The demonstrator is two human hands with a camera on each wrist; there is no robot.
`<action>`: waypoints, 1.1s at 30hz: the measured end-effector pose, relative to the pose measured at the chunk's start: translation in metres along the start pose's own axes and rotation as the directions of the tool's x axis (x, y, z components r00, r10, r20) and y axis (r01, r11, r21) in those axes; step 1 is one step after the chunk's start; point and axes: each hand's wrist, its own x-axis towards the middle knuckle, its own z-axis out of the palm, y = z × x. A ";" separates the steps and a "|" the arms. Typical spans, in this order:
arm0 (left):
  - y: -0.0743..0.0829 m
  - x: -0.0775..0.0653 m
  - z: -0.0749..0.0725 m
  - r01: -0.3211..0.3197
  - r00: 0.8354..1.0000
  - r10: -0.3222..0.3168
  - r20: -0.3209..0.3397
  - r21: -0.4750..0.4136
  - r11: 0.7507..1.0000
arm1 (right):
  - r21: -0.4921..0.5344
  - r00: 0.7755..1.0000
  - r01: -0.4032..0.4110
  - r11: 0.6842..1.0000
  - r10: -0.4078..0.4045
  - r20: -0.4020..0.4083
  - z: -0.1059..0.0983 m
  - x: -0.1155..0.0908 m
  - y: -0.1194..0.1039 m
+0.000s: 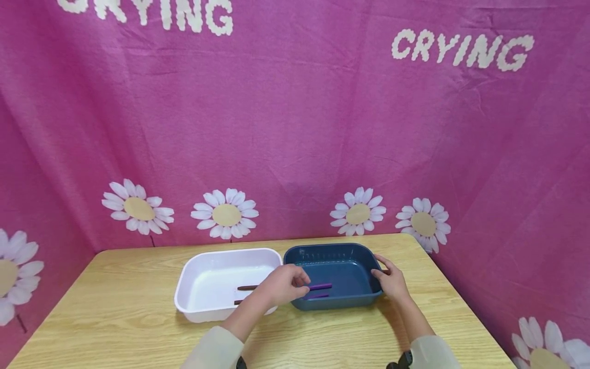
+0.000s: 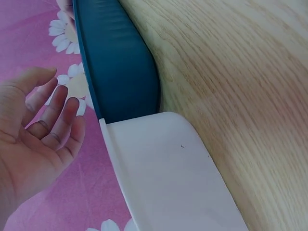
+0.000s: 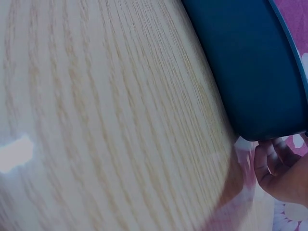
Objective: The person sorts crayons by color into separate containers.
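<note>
A dark blue plastic basin (image 1: pixel 332 303) and a white one (image 1: pixel 203 313) stand side by side, their ends meeting. My right hand (image 1: pixel 395 283) holds the right end of the blue basin, thumb at the rim; the right wrist view shows its fingers curled against that end. Over the place where the basins meet hovers my left hand (image 1: pixel 282 285), fingers loosely bent, nothing between them in the left wrist view. Two slim purple pen-like sticks, one a purple stick (image 1: pixel 322 286), lie in the blue basin. In the white basin are two brown sticks, including a brown stick (image 1: pixel 247 288), partly hidden by my left arm.
Both basins stand on a light wooden table (image 1: pixel 138 287). Behind and beside it hangs a pink cloth (image 1: pixel 295 128) with white daisies and lettering.
</note>
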 end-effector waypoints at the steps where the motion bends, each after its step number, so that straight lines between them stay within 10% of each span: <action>1: 0.000 -0.002 -0.001 -0.006 1.000 0.006 -0.004 0.000 1.000 | -0.002 1.000 -0.001 1.000 0.001 0.000 0.000 0.000 0.000; 33: -0.014 -0.074 -0.004 -0.062 0.997 0.059 -0.043 -0.071 0.996 | -0.011 1.000 -0.002 1.000 0.002 0.004 -0.002 0.001 0.003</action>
